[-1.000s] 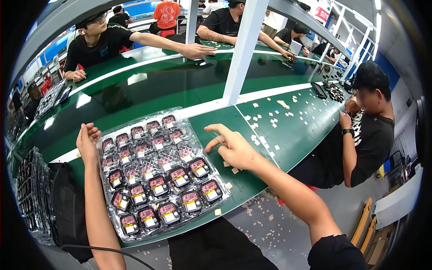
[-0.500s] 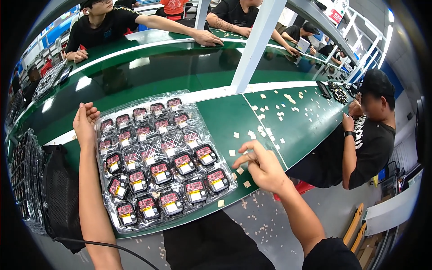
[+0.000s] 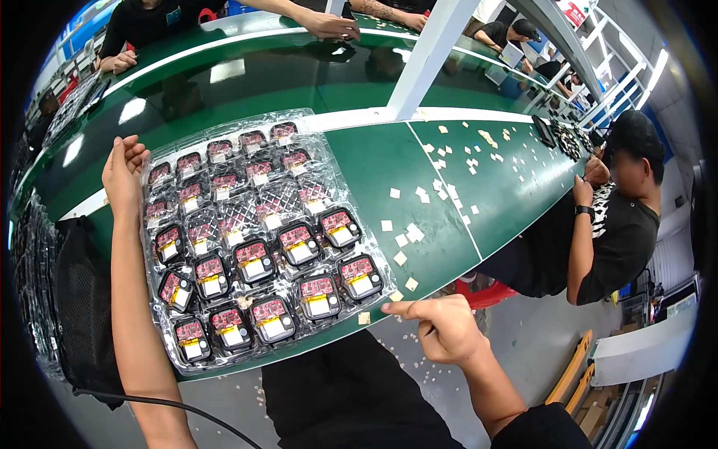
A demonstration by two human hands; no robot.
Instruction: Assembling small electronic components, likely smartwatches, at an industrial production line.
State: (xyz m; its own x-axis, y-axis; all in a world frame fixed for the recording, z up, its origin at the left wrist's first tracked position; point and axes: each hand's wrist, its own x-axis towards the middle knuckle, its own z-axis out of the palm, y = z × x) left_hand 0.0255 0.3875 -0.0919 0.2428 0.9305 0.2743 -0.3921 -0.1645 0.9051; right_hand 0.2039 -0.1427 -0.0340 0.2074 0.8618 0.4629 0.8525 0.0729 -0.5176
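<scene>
A clear plastic tray (image 3: 351,196) lies on the green bench, holding rows of small black device housings (image 3: 299,245) with red circuit boards and white-and-yellow parts inside. Beside the tray's far left side is my left hand (image 3: 126,170), its fingers loosely bent and nothing visible in them. My right hand (image 3: 447,329) is off the tray's near right corner, at the bench's front edge. Its index finger stretches toward a small cream square (image 3: 396,296), while the other fingers curl under. Another square (image 3: 364,318) lies on the edge strip in front of the tray.
More cream squares (image 3: 422,194) are scattered over the bench (image 3: 366,161) to the right, with others on the floor. A white post (image 3: 430,63) rises behind. At right sits a co-worker (image 3: 621,217). A black bag (image 3: 86,299) and stacked trays (image 3: 37,284) stand left.
My right hand has moved toward me, from over the bench to its front edge, with the index finger now stretched out. My left hand stays by the tray. The view has shifted slightly.
</scene>
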